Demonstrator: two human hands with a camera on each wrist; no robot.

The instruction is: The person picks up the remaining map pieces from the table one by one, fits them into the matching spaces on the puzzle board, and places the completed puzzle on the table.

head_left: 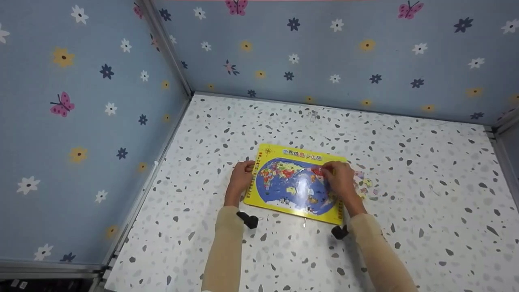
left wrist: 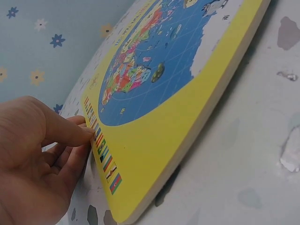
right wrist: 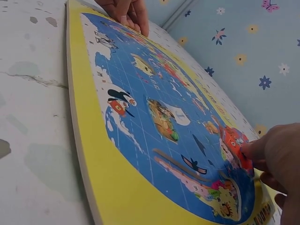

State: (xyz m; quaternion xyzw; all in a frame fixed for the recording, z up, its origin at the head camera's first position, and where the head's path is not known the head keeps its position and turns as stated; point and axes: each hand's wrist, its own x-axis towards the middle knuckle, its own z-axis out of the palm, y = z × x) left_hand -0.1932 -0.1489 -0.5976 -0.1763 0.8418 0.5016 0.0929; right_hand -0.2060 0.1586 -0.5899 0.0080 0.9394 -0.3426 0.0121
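Observation:
A yellow-bordered world map puzzle board (head_left: 253, 196) lies flat on the speckled table, its blue oval map filled with coloured continents. My left hand (head_left: 242, 175) holds the board's left edge, the thumb on the border beside a row of flags in the left wrist view. Over the right part of the map, my right hand (head_left: 341, 178) pinches a red puzzle piece (right wrist: 233, 140) at North America's place, thumb on its top. That piece sits slightly raised in the right wrist view. Below it a multicoloured South America piece (right wrist: 227, 199) shows a gap along its edge.
Several loose puzzle pieces (head_left: 367, 182) lie on the table just right of the board, partly behind my right hand. Flowered blue panels (head_left: 324, 52) stand at the back and left. Black mounts (head_left: 248, 220) are strapped at both wrists.

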